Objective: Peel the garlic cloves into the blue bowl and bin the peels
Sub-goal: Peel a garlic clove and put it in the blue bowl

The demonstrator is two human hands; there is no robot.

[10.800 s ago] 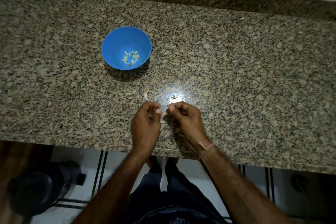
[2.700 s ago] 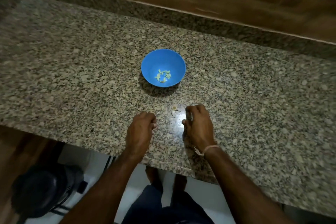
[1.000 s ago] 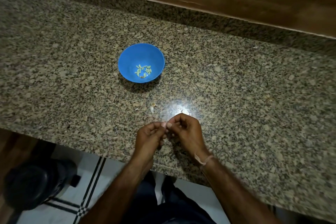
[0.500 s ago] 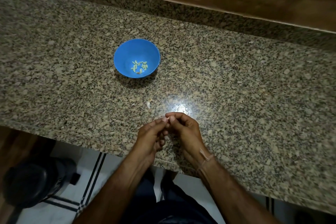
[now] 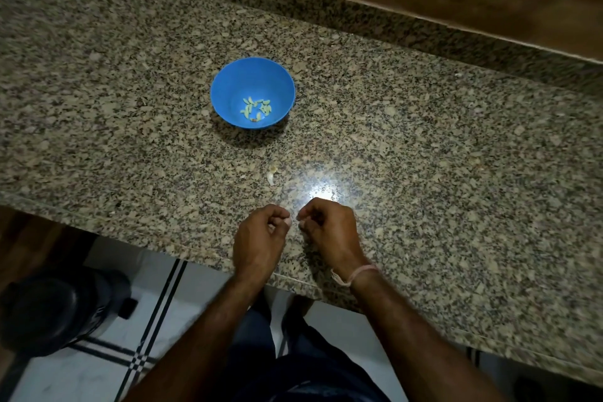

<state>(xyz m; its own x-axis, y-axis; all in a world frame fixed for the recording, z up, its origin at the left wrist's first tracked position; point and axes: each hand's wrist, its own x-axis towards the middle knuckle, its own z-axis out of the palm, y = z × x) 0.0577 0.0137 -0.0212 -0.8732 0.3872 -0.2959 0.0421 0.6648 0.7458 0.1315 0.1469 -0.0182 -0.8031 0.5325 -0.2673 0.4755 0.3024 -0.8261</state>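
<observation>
A speckled brown-and-grey granite counter (image 5: 424, 147) is stretching across in front of me, with a wooden wall band running along its far edge and white tiled floor showing below its near edge. I am holding both hands over the near edge, just apart from each other. My left hand (image 5: 261, 238) is curled, thumb and fingertips pinched together; my right hand (image 5: 329, 228) is curled the same way. Whether either is pinching a clove or a bit of skin, I cannot tell, since whatever is there is too small and hidden by the fingers.

The round blue plastic bowl (image 5: 225, 91) is sitting towards the middle of the counter, well apart from my hands, and is holding a small heap of pale yellow-green peeled garlic cloves (image 5: 256, 107) at its bottom, so I judge the peeling well under way. Between bowl and hands, a pale scrap or clove (image 5: 270, 177) is lying loose on the counter. A black round bin (image 5: 49, 310) is standing on the floor below the counter's near left; binning the peels looks not yet done.
</observation>
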